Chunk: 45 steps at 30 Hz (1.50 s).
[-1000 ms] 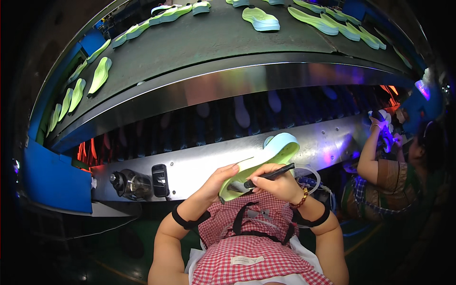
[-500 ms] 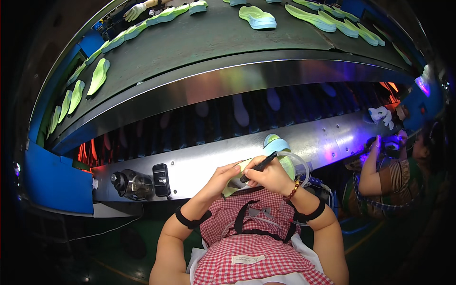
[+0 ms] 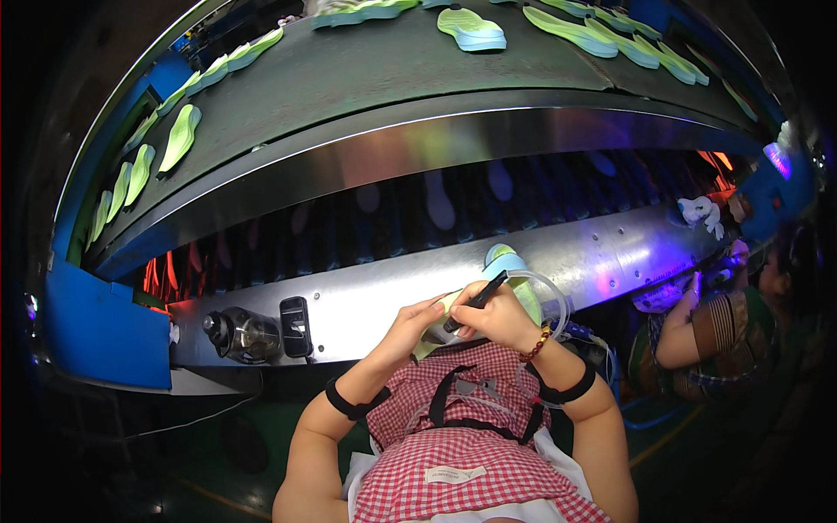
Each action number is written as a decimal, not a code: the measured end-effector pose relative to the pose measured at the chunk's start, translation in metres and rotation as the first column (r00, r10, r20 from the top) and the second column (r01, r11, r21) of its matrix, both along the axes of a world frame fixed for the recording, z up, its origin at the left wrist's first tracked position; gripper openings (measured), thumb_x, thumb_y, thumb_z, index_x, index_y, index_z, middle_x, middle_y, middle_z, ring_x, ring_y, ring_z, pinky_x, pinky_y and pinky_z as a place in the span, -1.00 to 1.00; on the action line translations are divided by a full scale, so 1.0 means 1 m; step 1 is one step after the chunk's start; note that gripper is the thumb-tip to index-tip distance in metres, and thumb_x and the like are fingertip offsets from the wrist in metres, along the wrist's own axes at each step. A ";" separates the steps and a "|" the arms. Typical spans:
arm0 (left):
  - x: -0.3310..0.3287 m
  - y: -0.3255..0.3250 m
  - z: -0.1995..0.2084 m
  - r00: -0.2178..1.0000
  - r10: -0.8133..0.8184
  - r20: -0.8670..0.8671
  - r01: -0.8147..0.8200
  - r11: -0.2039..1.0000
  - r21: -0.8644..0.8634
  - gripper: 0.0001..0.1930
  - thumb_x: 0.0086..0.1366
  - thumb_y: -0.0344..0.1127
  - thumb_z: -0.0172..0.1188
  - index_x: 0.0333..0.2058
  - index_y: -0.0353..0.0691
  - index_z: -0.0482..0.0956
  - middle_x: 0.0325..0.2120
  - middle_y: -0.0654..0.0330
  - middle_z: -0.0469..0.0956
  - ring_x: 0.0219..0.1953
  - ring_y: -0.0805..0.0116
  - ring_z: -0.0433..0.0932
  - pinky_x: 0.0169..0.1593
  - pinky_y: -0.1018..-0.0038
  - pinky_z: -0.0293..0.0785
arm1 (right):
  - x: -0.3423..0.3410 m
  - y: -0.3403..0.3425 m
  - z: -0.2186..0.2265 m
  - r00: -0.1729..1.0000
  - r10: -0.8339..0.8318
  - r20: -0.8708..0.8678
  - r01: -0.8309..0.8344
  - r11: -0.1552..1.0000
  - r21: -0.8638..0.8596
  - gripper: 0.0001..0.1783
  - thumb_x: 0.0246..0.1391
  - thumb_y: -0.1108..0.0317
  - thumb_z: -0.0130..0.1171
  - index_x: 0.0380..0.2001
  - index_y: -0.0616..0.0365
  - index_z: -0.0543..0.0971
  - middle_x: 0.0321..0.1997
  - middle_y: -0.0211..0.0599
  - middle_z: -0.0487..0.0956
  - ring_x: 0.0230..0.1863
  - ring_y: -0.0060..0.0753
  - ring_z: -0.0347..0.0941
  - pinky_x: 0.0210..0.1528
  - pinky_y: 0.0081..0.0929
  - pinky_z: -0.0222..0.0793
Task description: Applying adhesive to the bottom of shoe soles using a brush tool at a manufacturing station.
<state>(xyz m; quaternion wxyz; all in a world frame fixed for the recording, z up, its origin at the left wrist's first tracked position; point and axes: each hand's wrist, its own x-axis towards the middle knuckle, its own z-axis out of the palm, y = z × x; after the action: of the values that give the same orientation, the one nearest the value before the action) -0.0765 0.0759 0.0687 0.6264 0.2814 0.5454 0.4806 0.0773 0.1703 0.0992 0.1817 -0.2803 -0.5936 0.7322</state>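
Observation:
My left hand [image 3: 410,329] is closed on a pale green shoe sole [image 3: 425,348] held low in front of my apron. In my right hand [image 3: 506,318] is a black pen-like tool [image 3: 481,297] with a clear tube running from its upper end. The tool's tip points down and left at the sole, by my left fingers; my hands hide whether it touches. Just beyond my right hand, another green and light blue sole [image 3: 503,261] lies on the metal ledge [image 3: 384,283], partly covered by the hand.
Left on the ledge stand a dark clear bottle [image 3: 249,336] and a black phone-like object [image 3: 296,327]. Beyond is a conveyor belt [image 3: 349,78] with several green-blue soles [image 3: 472,30]. A co-worker's arm [image 3: 678,329] is at the right, near a white cloth [image 3: 700,212].
My right hand and the tool have shifted very slightly. At the belt's far side, a gloved hand has left view and soles there have changed place. The co-worker's hands have moved.

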 end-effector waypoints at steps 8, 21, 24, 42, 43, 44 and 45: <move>-0.002 -0.001 -0.003 1.000 0.013 0.018 -0.013 1.000 0.012 -0.58 0.27 -0.21 -0.07 0.00 -0.39 0.36 -0.20 0.12 0.46 -0.17 0.43 0.41 -0.08 0.53 0.32 | 0.000 0.003 -0.006 1.000 0.001 -0.016 -0.001 1.000 -0.019 -0.88 -0.07 0.48 0.11 -0.50 0.35 0.48 -0.57 -0.19 0.53 -0.60 -0.47 0.50 -0.54 -0.62 0.47; -0.002 -0.001 0.000 0.999 0.039 -0.003 -0.039 0.999 -0.013 -0.58 0.27 -0.22 -0.07 0.00 -0.40 0.35 -0.17 0.12 0.46 -0.15 0.43 0.41 -0.07 0.55 0.31 | -0.002 0.005 -0.007 0.999 -0.030 -0.037 0.028 0.997 -0.077 -0.87 -0.10 0.47 0.09 -0.55 0.36 0.46 -0.60 -0.20 0.51 -0.63 -0.45 0.50 -0.55 -0.63 0.46; -0.002 -0.001 -0.002 0.998 0.047 0.047 -0.047 0.999 0.003 -0.58 0.27 -0.22 -0.07 0.01 -0.39 0.35 -0.17 0.12 0.46 -0.15 0.43 0.42 -0.08 0.55 0.32 | -0.003 0.006 -0.007 0.998 -0.049 -0.033 0.045 0.995 -0.092 -0.88 -0.10 0.48 0.09 -0.54 0.36 0.46 -0.60 -0.21 0.50 -0.63 -0.46 0.50 -0.57 -0.64 0.45; -0.011 -0.003 0.003 0.818 0.107 0.565 -0.130 0.992 0.000 -0.48 0.27 -0.15 -0.18 0.11 -0.38 0.10 -0.01 -0.10 0.32 -0.03 0.14 0.42 -0.03 0.24 0.45 | 0.039 0.005 0.000 0.974 -0.065 -0.216 0.078 0.996 0.052 -0.78 -0.08 0.60 0.12 -0.27 0.39 0.50 -0.26 -0.09 0.54 -0.32 -0.46 0.51 -0.23 -0.61 0.47; -0.010 -0.003 0.002 0.784 0.111 0.611 -0.136 0.991 -0.005 -0.48 0.28 -0.15 -0.20 0.12 -0.36 0.10 0.00 -0.10 0.31 -0.03 0.13 0.42 -0.02 0.22 0.44 | 0.039 0.004 -0.002 0.981 -0.003 -0.192 0.058 0.958 0.280 -0.77 -0.12 0.61 0.16 -0.29 0.36 0.52 -0.21 -0.09 0.53 -0.22 -0.43 0.49 -0.16 -0.58 0.43; -0.009 -0.003 0.002 0.746 0.114 0.656 -0.143 0.990 -0.010 -0.49 0.28 -0.14 -0.22 0.12 -0.34 0.09 0.01 -0.10 0.30 -0.03 0.12 0.42 -0.02 0.19 0.43 | 0.037 0.002 -0.006 0.981 0.010 -0.195 0.060 0.935 0.350 -0.77 -0.13 0.61 0.16 -0.30 0.35 0.53 -0.21 -0.10 0.53 -0.19 -0.42 0.47 -0.14 -0.57 0.41; -0.008 -0.002 0.003 0.746 0.113 0.656 -0.143 0.990 -0.009 -0.49 0.28 -0.14 -0.22 0.12 -0.34 0.09 0.01 -0.10 0.30 -0.03 0.12 0.42 -0.02 0.19 0.43 | 0.037 0.002 -0.010 0.980 0.023 -0.196 0.063 0.906 0.418 -0.77 -0.14 0.61 0.17 -0.31 0.33 0.54 -0.20 -0.11 0.53 -0.17 -0.41 0.46 -0.12 -0.57 0.39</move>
<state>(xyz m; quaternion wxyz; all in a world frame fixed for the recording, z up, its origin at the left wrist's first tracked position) -0.0848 0.0739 0.0720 0.7370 0.0706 0.2997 0.6017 0.1141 0.1720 0.0897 0.3032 -0.1667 -0.7140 0.6086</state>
